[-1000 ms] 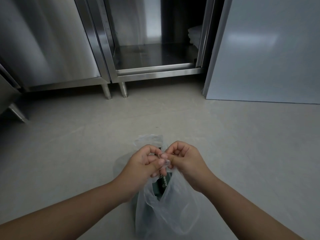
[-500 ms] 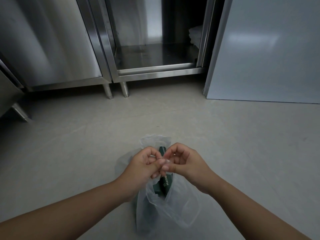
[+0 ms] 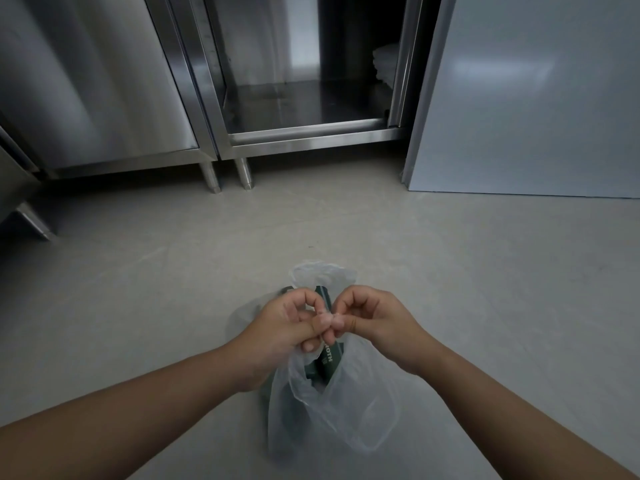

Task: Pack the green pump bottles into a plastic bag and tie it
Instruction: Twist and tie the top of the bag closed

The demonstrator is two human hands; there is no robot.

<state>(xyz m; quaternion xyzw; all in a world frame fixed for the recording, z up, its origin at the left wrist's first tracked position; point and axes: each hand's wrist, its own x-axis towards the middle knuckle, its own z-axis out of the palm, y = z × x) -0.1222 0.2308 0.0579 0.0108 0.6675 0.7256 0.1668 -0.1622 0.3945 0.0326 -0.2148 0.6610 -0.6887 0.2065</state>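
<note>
Dark green plastic pump bottles (image 3: 328,358) sit inside the thin clear plastic bag (image 3: 349,414) on the grey floor (image 3: 485,271). Left hand (image 3: 280,327) and right hand (image 3: 375,317) pinch its top (fingertips touching); pulling both ends snug should make a good knot.

bag (image 3: 349,414) sits on floor (image 3: 485,271), bottles (image 3: 327,360) inside it. left hand (image 3: 282,329) and right hand (image 3: 375,320) meet over the bag mouth, both pinching its top. cabinet (image 3: 311,138) behind, well apart; panel (image 3: 536,98) right of it.
</note>
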